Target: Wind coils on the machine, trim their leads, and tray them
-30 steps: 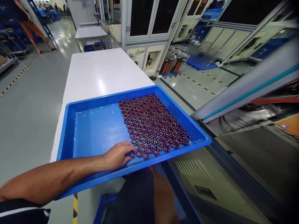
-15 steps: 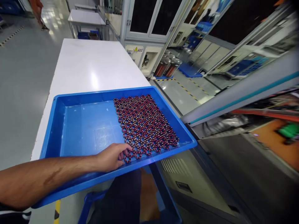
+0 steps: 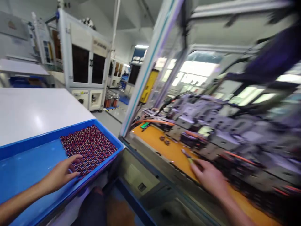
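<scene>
Low over the front part of the blue tray, my left hand is open, thumb and fingers apart, with nothing seen between them. Its fingertips are close to the packed small dark rings with red and pale marks, which fill the tray's right part; whether they touch is unclear. My right hand is over the orange work surface of the machine. It is closed on a slim, pointed tool, too blurred to name exactly. Two small rings lie on the orange surface beyond the tool's tip.
The tray stands on a white table. A slanting metal post rises between tray and machine. Blurred metal blocks and cables line the back of the orange surface, with a green item at its far end. A white cabinet stands behind.
The view has swung right and up, bringing the machine and my right hand with the tool into sight. My left hand has opened and lifted from the rings at the tray's front edge.
</scene>
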A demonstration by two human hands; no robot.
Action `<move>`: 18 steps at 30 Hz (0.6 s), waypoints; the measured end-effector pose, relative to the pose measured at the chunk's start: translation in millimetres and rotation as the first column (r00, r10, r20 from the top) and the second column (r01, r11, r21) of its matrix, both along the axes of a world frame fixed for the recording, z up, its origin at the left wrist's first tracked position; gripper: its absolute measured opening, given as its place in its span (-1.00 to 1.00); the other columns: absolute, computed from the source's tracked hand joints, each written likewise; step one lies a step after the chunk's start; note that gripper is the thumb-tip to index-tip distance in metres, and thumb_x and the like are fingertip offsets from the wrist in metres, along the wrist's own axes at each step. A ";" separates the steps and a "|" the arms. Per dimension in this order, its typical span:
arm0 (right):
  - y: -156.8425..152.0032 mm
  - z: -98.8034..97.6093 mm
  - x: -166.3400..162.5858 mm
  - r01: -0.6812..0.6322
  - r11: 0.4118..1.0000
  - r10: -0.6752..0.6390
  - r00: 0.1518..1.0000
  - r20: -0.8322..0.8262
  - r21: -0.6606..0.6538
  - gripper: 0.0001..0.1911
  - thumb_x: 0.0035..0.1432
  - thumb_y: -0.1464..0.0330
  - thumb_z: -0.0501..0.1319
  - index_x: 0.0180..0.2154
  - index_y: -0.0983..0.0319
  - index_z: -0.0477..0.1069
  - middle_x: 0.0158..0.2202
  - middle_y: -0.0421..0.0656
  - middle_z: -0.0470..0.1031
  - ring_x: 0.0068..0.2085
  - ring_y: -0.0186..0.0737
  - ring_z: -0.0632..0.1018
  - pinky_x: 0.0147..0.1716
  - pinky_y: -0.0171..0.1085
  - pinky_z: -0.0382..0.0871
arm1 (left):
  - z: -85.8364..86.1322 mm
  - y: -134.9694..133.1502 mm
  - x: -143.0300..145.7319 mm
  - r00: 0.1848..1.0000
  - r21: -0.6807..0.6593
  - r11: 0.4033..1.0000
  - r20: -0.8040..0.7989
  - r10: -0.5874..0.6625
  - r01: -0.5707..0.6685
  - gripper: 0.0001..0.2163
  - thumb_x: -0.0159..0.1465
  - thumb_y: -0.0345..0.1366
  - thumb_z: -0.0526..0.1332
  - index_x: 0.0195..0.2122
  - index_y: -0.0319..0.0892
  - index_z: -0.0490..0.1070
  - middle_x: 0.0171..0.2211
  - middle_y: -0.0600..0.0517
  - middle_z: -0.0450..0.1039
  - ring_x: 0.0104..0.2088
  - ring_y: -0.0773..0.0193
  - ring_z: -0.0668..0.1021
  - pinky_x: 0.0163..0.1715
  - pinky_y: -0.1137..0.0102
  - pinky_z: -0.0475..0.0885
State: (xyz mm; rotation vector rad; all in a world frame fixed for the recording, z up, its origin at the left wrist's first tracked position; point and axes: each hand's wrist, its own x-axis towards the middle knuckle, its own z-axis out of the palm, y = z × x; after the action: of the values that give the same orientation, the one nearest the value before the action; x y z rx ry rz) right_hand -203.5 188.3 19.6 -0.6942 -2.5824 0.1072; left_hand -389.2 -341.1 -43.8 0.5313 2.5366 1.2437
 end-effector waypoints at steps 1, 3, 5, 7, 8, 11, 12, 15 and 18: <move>1.8 1.1 3.0 0.014 1.000 -0.014 0.999 0.034 0.012 -0.87 0.26 0.36 0.26 -0.20 0.31 0.44 -0.17 -0.11 0.50 -0.15 -0.21 0.53 -0.08 -0.11 0.47 | 8.4 8.7 -5.5 0.999 0.012 1.000 -0.043 -0.012 0.013 -0.42 0.06 -0.08 0.25 0.12 -0.14 0.29 -0.23 -0.05 0.57 -0.41 0.11 0.61 -0.37 0.28 0.53; 1.8 1.9 3.5 0.035 0.999 -0.037 0.998 0.059 0.036 -0.85 0.29 0.35 0.24 -0.15 0.29 0.44 -0.11 -0.11 0.49 -0.09 -0.20 0.52 -0.03 -0.10 0.44 | 22.9 34.2 -13.2 0.986 0.066 0.997 -0.164 -0.039 0.050 -0.40 0.05 -0.03 0.27 0.12 -0.10 0.31 -0.18 -0.05 0.58 -0.37 0.08 0.63 -0.34 0.27 0.55; -1.4 4.2 0.2 0.050 0.998 -0.052 0.997 0.049 0.046 -0.82 0.31 0.31 0.22 -0.14 0.30 0.44 -0.12 -0.11 0.49 -0.08 -0.18 0.52 -0.03 -0.09 0.44 | 36.4 68.5 -14.2 0.955 0.140 0.983 -0.288 -0.072 0.116 -0.43 0.04 -0.03 0.29 0.09 -0.07 0.35 -0.08 -0.06 0.56 -0.26 0.05 0.64 -0.26 0.27 0.56; -6.6 9.1 -3.4 0.061 0.997 -0.062 0.998 0.020 0.040 -0.80 0.31 0.28 0.22 -0.16 0.30 0.44 -0.13 -0.11 0.49 -0.09 -0.18 0.52 -0.03 -0.08 0.44 | 52.0 107.8 -9.8 0.921 0.170 0.957 -0.353 -0.163 0.235 -0.47 0.07 -0.07 0.28 0.08 -0.06 0.35 -0.12 -0.05 0.58 -0.26 0.06 0.64 -0.23 0.26 0.57; -9.4 12.0 -4.4 0.066 0.997 -0.066 0.998 0.005 0.031 -0.80 0.31 0.27 0.22 -0.17 0.30 0.44 -0.14 -0.11 0.49 -0.09 -0.18 0.52 -0.03 -0.08 0.43 | 61.4 128.2 -6.1 0.899 0.169 0.938 -0.378 -0.221 0.302 -0.49 0.08 -0.11 0.27 0.08 -0.07 0.34 -0.18 -0.04 0.60 -0.32 0.08 0.64 -0.31 0.27 0.58; -15.3 18.2 -2.7 0.075 0.997 -0.075 0.997 -0.021 -0.007 -0.77 0.31 0.25 0.21 -0.17 0.31 0.44 -0.12 -0.10 0.49 -0.07 -0.16 0.51 -0.01 -0.05 0.42 | 95.6 193.4 7.5 0.776 0.041 0.873 -0.480 -0.409 0.486 -0.54 0.12 -0.26 0.26 0.09 -0.08 0.35 -0.16 -0.03 0.59 -0.24 0.12 0.62 -0.15 0.25 0.55; -15.6 18.7 -1.3 0.078 0.997 -0.079 0.997 -0.022 -0.021 -0.77 0.32 0.25 0.21 -0.15 0.30 0.44 -0.10 -0.09 0.48 -0.05 -0.15 0.51 0.00 -0.04 0.41 | 106.9 217.8 10.6 0.758 0.003 0.866 -0.486 -0.435 0.500 -0.58 0.13 -0.31 0.28 0.05 -0.11 0.38 -0.14 -0.05 0.58 -0.14 0.10 0.61 -0.04 0.21 0.51; -12.2 16.5 1.0 0.084 0.995 -0.085 0.996 -0.005 -0.055 -0.74 0.32 0.24 0.20 -0.10 0.30 0.43 -0.05 -0.07 0.46 -0.02 -0.13 0.49 0.02 -0.02 0.40 | 128.2 296.0 4.2 0.798 -0.023 0.889 -0.432 -0.421 0.457 -0.61 0.18 -0.34 0.31 0.05 -0.21 0.38 -0.07 -0.11 0.52 -0.03 0.07 0.54 0.05 0.13 0.44; -8.8 13.8 1.0 0.072 0.996 -0.072 0.997 -0.003 -0.062 -0.73 0.32 0.23 0.19 -0.09 0.30 0.43 -0.05 -0.07 0.46 -0.02 -0.13 0.50 0.01 -0.02 0.40 | 126.3 359.2 -16.7 0.862 0.000 0.917 -0.340 -0.375 0.399 -0.67 0.32 -0.23 0.21 0.08 -0.21 0.35 0.05 -0.12 0.41 -0.02 0.10 0.52 -0.04 0.08 0.48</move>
State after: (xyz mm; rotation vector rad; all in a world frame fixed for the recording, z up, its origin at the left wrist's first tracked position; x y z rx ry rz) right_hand -202.5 179.5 33.4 -0.8072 -2.5553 0.1663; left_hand -405.9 18.1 82.5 1.2998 2.4638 1.1699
